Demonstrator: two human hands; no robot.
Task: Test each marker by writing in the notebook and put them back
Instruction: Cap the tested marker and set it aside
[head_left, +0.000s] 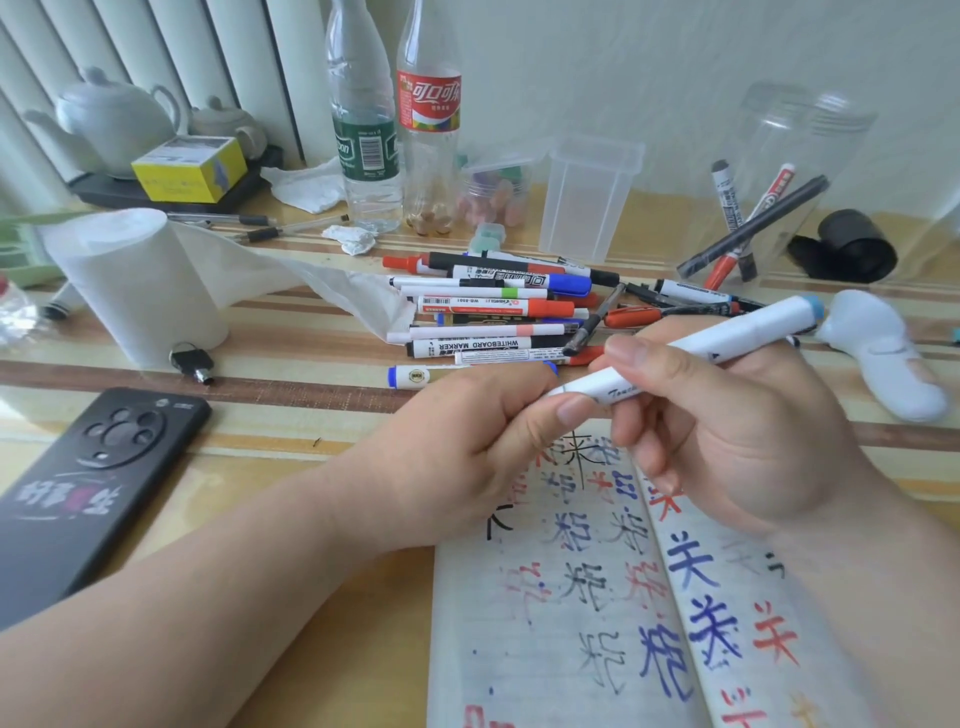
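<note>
My right hand (722, 431) grips a white marker (727, 338) with a blue end cap, held slantwise above the open notebook (597, 597). My left hand (483, 441) pinches the marker's near end between thumb and fingers; that tip is hidden inside the fist. The notebook pages carry several red, blue and black test characters. A heap of markers (498, 306) lies on the table beyond my hands. A clear jar (810, 171) at the back right holds three markers (748, 223).
A black phone (88, 478) lies at the left, with a key (192, 361) and a paper towel roll (135, 286) behind it. Two bottles (395, 119), a clear plastic box (587, 197), a black cap (852, 244) and a white device (883, 348) stand further back.
</note>
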